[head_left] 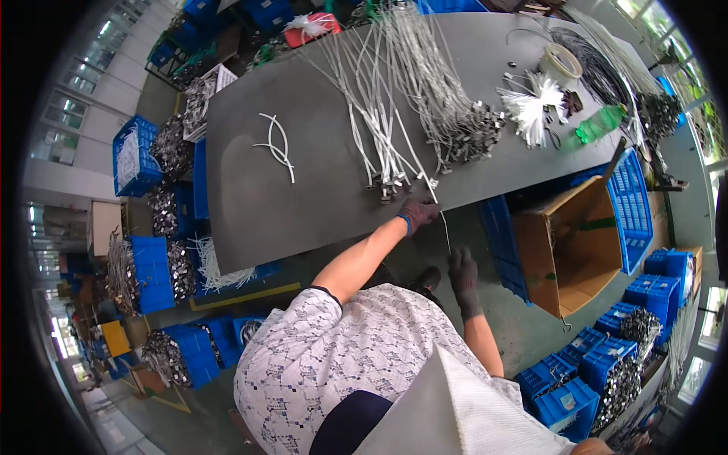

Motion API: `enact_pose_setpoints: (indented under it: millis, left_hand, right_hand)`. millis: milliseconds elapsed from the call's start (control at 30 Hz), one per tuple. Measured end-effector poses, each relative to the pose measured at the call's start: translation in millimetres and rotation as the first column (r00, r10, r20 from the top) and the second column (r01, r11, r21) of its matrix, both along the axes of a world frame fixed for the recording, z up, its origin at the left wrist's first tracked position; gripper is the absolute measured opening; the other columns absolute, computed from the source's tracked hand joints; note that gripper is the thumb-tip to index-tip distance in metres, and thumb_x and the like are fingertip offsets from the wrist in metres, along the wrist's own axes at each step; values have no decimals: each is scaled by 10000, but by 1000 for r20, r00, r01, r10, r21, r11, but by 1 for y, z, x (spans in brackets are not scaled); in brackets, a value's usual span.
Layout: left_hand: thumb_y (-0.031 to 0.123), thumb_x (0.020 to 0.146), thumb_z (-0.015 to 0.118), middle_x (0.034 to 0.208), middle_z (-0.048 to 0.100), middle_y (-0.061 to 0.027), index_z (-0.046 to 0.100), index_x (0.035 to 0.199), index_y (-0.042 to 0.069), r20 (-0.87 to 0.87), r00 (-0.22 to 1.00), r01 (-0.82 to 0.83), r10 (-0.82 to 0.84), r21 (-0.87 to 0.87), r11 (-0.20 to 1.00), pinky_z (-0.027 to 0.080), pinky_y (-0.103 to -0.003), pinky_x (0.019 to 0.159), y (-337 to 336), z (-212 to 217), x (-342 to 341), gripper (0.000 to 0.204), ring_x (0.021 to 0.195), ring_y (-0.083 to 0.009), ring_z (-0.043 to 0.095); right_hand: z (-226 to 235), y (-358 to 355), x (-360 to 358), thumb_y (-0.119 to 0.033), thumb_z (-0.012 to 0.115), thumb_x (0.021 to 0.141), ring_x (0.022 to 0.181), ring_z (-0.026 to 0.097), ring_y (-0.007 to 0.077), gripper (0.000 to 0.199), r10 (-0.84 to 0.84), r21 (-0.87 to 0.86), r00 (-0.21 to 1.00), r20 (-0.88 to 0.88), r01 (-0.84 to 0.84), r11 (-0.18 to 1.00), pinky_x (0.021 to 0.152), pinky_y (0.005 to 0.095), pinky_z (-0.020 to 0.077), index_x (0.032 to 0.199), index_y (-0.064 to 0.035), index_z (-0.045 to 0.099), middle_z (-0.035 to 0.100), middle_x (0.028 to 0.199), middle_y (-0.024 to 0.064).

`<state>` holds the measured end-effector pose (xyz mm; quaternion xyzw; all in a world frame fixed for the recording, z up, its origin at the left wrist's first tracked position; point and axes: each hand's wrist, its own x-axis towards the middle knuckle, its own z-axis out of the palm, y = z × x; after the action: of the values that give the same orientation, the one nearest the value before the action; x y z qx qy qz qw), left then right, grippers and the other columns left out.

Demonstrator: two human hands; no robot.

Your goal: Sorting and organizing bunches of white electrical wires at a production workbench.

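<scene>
- Dark work gloves are worn on both hands; the forearms are bare.
- The left hand (418,211) is placed at the near edge of the grey table (250,205), and its fingers are closed on a thin white cable (444,227).
- This cable is seen hanging from the table edge down toward the right hand (462,271), which is lower, over the floor; whether those fingers grip the cable cannot be told.
- A bundle of white cables with metal end clips (383,129) is spread on the table, just beyond the left hand.
- A few loose white cable pieces (277,145) are lying well apart, on the left part of the table.
- An open cardboard box (569,243) is standing to the right, beside a blue plastic crate (633,205).
</scene>
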<state>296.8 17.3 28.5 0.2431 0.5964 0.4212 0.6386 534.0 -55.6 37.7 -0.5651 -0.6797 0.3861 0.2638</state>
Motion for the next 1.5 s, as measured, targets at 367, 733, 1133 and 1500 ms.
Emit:
enact_pose_setpoints:
  millis: [367,733,1133,1500]
  left_hand:
    - [209,830,667,919,704,-99,659,926,104,553,828,-213,87,168,963,555,-435,798,20,-82,-204,142,828,-299,674]
    - [270,939,615,964,703,-87,649,1039,79,368,886,-273,281,-75,959,557,-374,801,61,-14,-197,218,870,-227,688]
    - [392,884,596,912,694,-164,676,1029,80,-460,868,-179,185,59,982,523,-406,761,20,-23,-180,354,835,-307,672]
    - [392,840,654,1133,677,-161,654,1066,104,-972,200,-605,-126,-224,764,540,-465,859,-62,-102,-387,366,1073,-367,647]
  right_hand:
    - [54,91,-235,-327,502,962,501,525,140,324,-212,-552,879,-427,-67,831,445,293,389,914,-41,647,615,658,59]
    - [22,68,-200,-268,548,932,621,600,135,307,-264,-477,904,-335,78,875,567,275,475,1013,-9,692,669,751,81]
    - [-15,157,-221,-447,562,912,792,670,430,433,-236,83,958,162,225,971,700,506,538,1030,-32,602,688,879,217]
    - [-59,192,-152,-296,596,870,1010,622,430,346,-115,-77,904,412,161,984,830,482,505,1105,-49,658,664,1035,239]
